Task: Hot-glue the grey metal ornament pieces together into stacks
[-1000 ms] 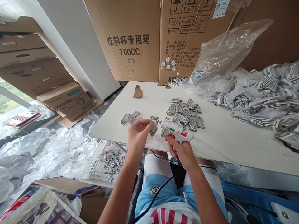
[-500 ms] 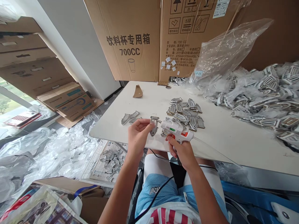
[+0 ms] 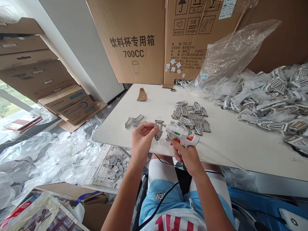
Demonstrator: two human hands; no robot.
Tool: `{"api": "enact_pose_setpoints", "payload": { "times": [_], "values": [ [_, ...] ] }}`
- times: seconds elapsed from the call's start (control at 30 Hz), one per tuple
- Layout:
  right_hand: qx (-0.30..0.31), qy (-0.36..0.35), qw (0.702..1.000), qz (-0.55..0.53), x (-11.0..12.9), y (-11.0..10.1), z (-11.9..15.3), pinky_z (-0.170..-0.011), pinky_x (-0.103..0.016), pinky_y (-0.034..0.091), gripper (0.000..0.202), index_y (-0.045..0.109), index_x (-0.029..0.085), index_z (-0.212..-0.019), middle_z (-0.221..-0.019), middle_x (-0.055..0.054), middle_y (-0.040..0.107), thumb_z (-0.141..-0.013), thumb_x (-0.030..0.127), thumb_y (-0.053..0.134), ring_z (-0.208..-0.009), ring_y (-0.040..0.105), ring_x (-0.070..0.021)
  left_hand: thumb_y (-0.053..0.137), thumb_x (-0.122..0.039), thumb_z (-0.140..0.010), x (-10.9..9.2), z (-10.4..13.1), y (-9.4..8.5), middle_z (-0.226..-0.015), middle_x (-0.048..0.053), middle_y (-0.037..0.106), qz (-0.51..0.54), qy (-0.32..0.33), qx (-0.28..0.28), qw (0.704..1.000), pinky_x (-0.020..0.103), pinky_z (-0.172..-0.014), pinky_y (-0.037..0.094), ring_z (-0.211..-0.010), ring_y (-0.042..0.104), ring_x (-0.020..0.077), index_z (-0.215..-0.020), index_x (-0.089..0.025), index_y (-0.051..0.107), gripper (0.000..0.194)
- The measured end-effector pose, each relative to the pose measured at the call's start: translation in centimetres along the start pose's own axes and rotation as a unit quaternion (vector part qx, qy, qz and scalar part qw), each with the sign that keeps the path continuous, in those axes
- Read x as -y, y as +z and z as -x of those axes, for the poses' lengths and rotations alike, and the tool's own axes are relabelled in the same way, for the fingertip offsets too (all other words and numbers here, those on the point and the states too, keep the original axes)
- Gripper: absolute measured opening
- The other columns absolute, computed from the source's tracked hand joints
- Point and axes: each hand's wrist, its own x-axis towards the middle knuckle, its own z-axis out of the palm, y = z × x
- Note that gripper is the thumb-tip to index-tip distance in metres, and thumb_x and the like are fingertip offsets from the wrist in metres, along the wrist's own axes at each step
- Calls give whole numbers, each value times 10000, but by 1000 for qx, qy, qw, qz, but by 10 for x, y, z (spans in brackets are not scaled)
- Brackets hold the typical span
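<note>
My left hand [image 3: 142, 137] pinches a small silver metal buckle-like piece [image 3: 158, 131] upright over the white table [image 3: 115, 110]. A white hot glue gun [image 3: 176, 132] is gripped in my right hand [image 3: 185, 150], a finger at its orange trigger. The gun's nozzle points left and meets the upper part of the metal piece; whether glue is coming out is too small to tell. A clear glue stick [image 3: 223, 157] trails from the gun's back. Just behind the gun lies a pile of similar metal pieces [image 3: 190, 115]. A few more pieces [image 3: 134, 120] lie left of my left hand.
A large heap of plastic-wrapped metal pieces [image 3: 274, 99] covers the table's right side. Tall cardboard boxes [image 3: 137, 19] stand behind. A brown cardboard scrap [image 3: 141, 94] lies at the back left. Lower left, a tray holds more pieces [image 3: 116, 166]. A black cord [image 3: 166, 195] crosses my lap.
</note>
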Motion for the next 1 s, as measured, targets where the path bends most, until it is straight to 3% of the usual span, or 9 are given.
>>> {"api": "enact_pose_setpoints", "payload": {
  "times": [0.2,0.57,0.8,1.0],
  "values": [
    [-12,-5,1000,2,0,3,1,-381,-227,258,384,635,200,-891,-498,80,491,-921,567,746,-366,340,-76,927,-297,-747,0,0,-1,-900,81,814,-18,35,-16,999,349,-786,620,-864,772,230,-896,-197,801,220],
    [-30,-12,999,41,3,8,5,-458,-269,313,449,668,204,-909,-493,81,413,-906,646,745,-465,332,-117,816,-200,-794,-4,4,-1,-863,18,790,-196,234,-51,951,345,-824,576,-764,703,196,-844,-256,811,75],
    [-34,-8,994,101,5,9,10,-556,-302,374,410,651,217,-936,-552,66,429,-963,624,699,-547,403,-151,784,-203,-834,1,-1,-6,-860,20,801,-235,248,-51,938,336,-792,560,-754,720,198,-891,-251,792,75],
    [-31,-1,995,97,4,7,9,-524,-290,373,427,647,218,-945,-567,62,450,-956,642,698,-539,412,-149,796,-259,-864,4,-3,-8,-897,32,816,-234,241,-48,941,339,-801,581,-787,741,202,-919,-245,790,57]
  ]
}}
